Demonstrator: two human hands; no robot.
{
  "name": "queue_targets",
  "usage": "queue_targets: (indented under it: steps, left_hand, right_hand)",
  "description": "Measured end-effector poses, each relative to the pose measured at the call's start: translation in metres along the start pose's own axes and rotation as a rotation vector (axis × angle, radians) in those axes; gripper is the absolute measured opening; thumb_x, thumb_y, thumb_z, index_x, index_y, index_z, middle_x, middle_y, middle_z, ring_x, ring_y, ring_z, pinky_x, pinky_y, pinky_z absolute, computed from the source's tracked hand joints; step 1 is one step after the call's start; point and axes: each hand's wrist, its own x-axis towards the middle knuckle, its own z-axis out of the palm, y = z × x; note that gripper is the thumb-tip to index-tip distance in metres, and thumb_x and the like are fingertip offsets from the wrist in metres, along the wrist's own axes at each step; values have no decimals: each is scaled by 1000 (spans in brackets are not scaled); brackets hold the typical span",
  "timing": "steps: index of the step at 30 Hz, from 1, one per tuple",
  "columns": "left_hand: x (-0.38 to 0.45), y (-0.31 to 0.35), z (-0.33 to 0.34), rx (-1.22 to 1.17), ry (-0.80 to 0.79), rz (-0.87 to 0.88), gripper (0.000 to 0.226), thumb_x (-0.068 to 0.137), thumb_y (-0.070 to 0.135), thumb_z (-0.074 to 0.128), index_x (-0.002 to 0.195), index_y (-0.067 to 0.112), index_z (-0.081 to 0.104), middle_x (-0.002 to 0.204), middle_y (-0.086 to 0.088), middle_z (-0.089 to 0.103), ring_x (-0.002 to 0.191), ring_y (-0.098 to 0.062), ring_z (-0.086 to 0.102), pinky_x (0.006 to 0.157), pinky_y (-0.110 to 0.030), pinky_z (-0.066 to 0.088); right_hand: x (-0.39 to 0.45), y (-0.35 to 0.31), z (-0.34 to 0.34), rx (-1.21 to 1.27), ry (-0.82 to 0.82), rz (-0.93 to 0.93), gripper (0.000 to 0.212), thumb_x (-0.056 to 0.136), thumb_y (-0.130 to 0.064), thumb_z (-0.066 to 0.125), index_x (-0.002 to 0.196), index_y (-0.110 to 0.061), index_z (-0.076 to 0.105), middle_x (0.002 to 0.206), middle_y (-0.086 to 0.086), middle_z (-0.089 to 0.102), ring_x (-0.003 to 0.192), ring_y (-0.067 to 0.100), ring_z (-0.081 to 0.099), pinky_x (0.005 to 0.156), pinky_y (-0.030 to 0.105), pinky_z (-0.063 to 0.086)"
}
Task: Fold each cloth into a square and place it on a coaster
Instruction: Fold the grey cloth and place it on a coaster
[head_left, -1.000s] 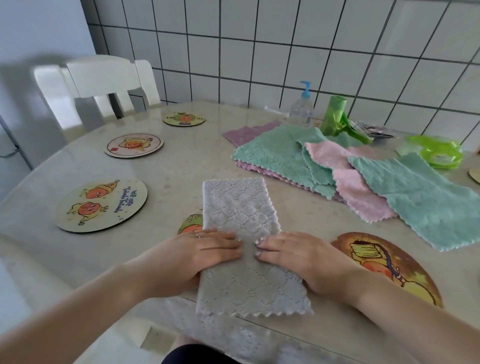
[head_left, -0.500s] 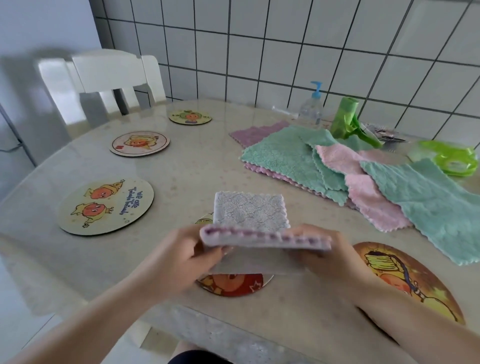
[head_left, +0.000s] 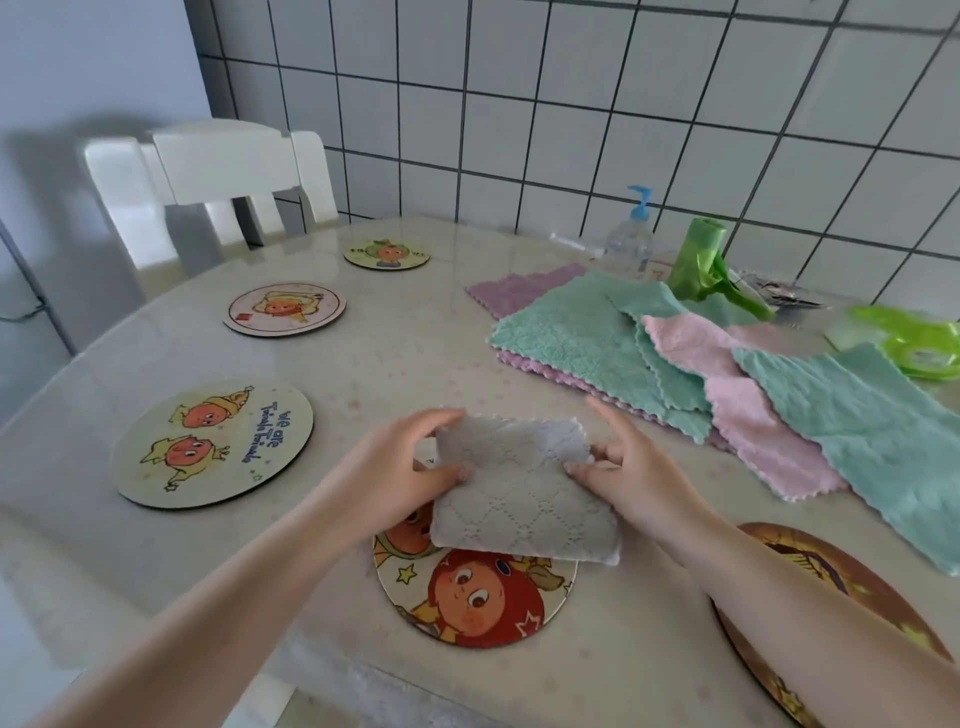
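Note:
A grey quilted cloth (head_left: 519, 488), folded to a rough square, hangs a little above a round cartoon coaster (head_left: 478, 603) at the table's near edge. My left hand (head_left: 400, 467) pinches its left edge, thumb on top. My right hand (head_left: 623, 462) pinches the right edge. The cloth's near fold covers the coaster's far part. A heap of unfolded green, pink and purple cloths (head_left: 701, 364) lies to the right.
Three more coasters sit to the left: a large one (head_left: 213, 441), a middle one (head_left: 285, 309) and a far small one (head_left: 387, 253). A dark coaster (head_left: 841, 597) lies under my right forearm. A pump bottle (head_left: 631, 234), green bag roll (head_left: 696, 265) and white chair (head_left: 218, 176) stand behind.
The long grey strip lay flat under both palms. Both hands lifted its near end and folded it over onto the far half, and now hold the square above the near coaster.

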Motion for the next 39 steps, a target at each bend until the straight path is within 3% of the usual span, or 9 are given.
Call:
queue_targets:
  steps: [5,12,17,20,23,25,30,34,39]
  left_hand:
    - [4,2,-1,60,-23,-25,56,81,41,64,133,32,46,135,18,46,89,4,59,88,-24,49]
    - [17,5,-3,200,-72,-65,64,83,47,60,140,27,38,144,10,39,118,-12,51,101,-28,40]
    - [21,12,-7,208,-147,-98,68,85,47,58,143,24,31,149,6,31,121,-16,50,104,-34,39]
    - [15,21,-12,335,-23,-62,63,87,51,50,142,30,31,147,7,29,112,-13,52,97,-34,44]
    - [3,40,-7,480,111,91,52,90,49,44,138,29,38,141,12,37,124,-8,40,102,-27,35]
    - [0,49,5,550,81,172,48,94,45,39,137,25,40,144,10,37,133,-9,32,109,-27,26]
    - [8,36,33,689,-60,148,47,98,38,26,141,22,34,152,5,26,141,-11,17,117,-37,14]
    - [2,24,38,719,-117,65,57,98,45,18,149,24,6,157,7,2,143,-9,-6,117,-41,0]
    - [-2,11,29,739,-144,-9,73,89,64,12,148,25,-6,156,7,-10,141,-10,-15,117,-45,-4]
  right_hand:
    - [3,3,2,-40,-11,-55,35,87,-26,62,118,-42,57,115,-2,66,107,13,61,91,29,45]
    - [12,2,3,-114,11,-50,38,88,-28,60,125,-34,55,126,-6,60,101,7,61,87,25,46]
    - [17,1,3,-165,10,-38,37,88,-30,59,125,-33,56,132,-9,54,109,7,57,92,26,44]
    - [16,-5,-1,-205,-15,-38,41,90,-29,56,131,-30,50,137,-8,49,113,10,54,99,33,43]
    - [11,-22,-6,-389,88,-149,44,95,-25,45,139,-23,40,145,-1,35,129,13,37,108,34,30]
    - [6,-38,-1,-496,102,-239,45,96,-24,40,141,-22,36,149,-3,28,137,12,24,114,36,21]
    - [-3,-47,34,-701,-152,-213,47,99,-31,30,146,-26,23,157,-5,10,144,13,2,114,53,-2]
    - [-7,-26,36,-727,-196,-140,53,97,-49,17,147,-35,8,157,-9,-5,143,10,-10,113,54,-6]
    - [-11,-16,21,-767,-244,-77,63,91,-62,12,147,-37,-5,155,-8,-17,142,10,-17,113,53,-9]
